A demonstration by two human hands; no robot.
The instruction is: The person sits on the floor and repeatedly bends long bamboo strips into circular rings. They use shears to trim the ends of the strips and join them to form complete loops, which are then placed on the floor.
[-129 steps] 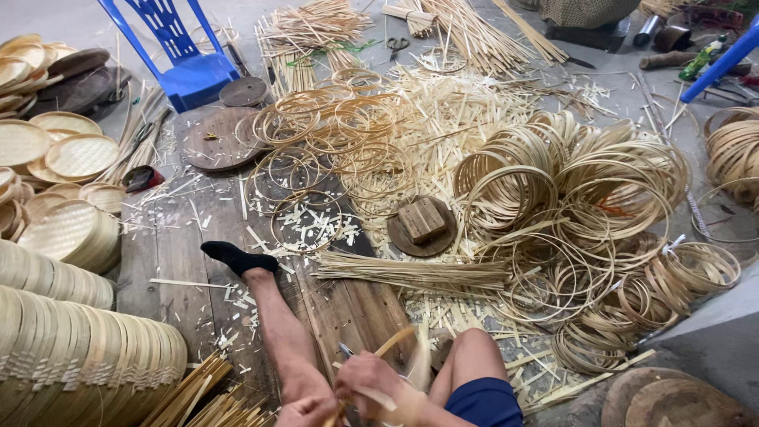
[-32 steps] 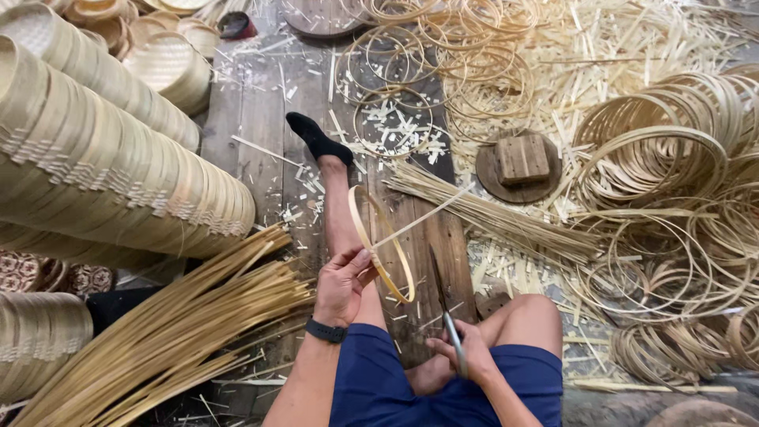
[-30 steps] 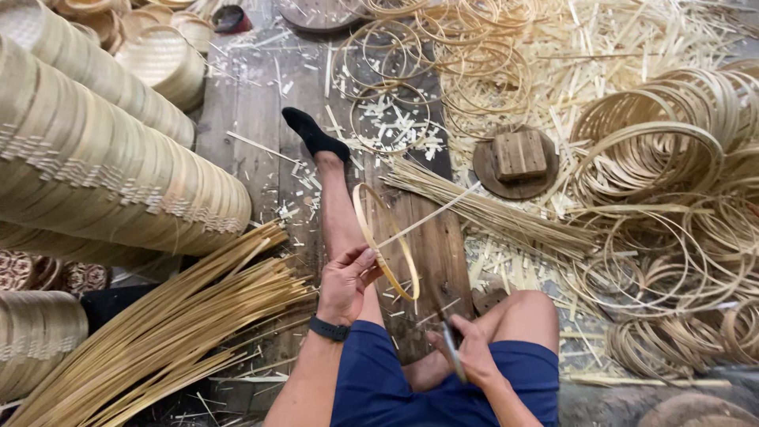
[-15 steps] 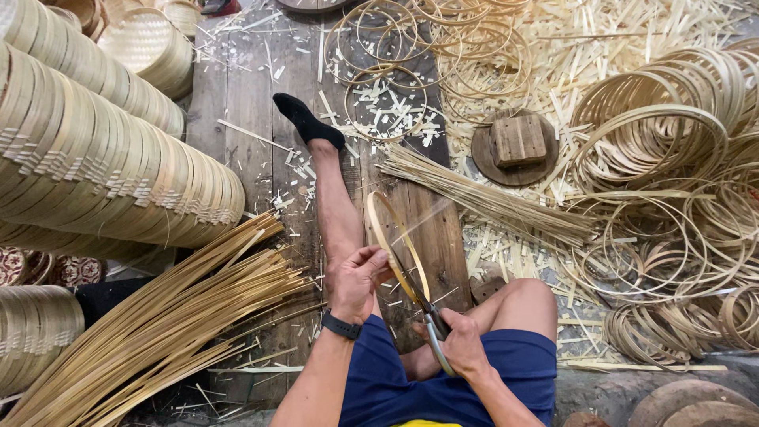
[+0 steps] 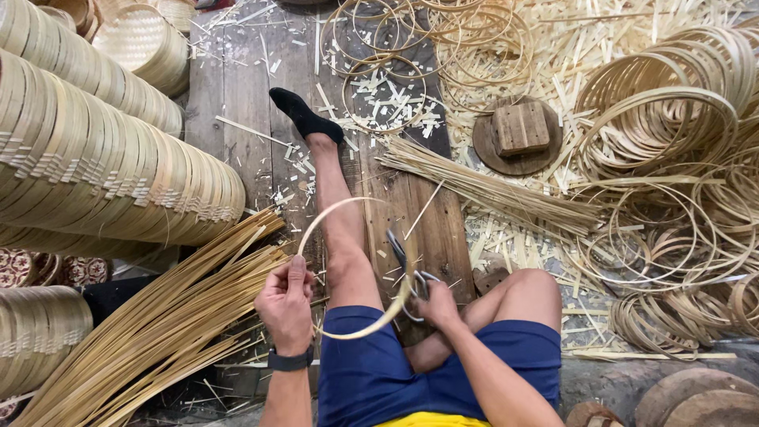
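Note:
I sit on a wooden floor with my left leg stretched out in a black sock (image 5: 304, 117). My left hand (image 5: 286, 304) grips a thin bamboo strip bent into a hoop (image 5: 341, 212) above my thigh. My right hand (image 5: 435, 304) holds metal scissors (image 5: 405, 265), blades up against the hoop's right side, where a loose strip end sticks up to the right.
Long rolls of stacked woven bamboo rims (image 5: 103, 150) lie left. A sheaf of bamboo strips (image 5: 166, 324) lies beside my left hip, another bundle (image 5: 490, 190) right of my leg. Finished hoops (image 5: 672, 119) pile up right, and a round wooden block (image 5: 518, 134) sits beyond.
The strip has been bent from a narrow loop into a wider round hoop. My right hand has lifted the scissors from my lap up to the hoop. The view has shifted closer.

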